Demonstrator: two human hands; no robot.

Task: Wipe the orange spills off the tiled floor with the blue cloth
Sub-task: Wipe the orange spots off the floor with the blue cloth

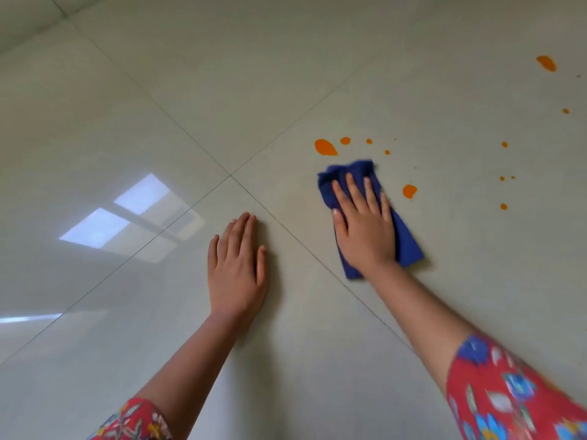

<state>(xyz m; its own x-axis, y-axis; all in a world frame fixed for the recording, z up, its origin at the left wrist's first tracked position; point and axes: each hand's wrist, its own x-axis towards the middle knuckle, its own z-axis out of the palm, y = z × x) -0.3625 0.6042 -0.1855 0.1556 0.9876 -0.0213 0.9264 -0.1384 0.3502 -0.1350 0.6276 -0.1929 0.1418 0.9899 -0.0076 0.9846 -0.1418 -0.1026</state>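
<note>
1. Fingers (359,188) of the right hand (365,230) are spread flat on the blue cloth (408,239), pinning it to the tiled floor (158,106).
2. Orange spills (324,147) are seen just beyond and right of those fingertips.
3. Left hand (236,268) is laid flat on the floor, fingers together, gripping nothing.

Orange is being shown by the spills (325,147) on the pale grey-green floor (286,74). Deep blue is being displayed by the cloth (408,239). Red sleeves (508,398) are being patterned with blue and white flowers.
</note>
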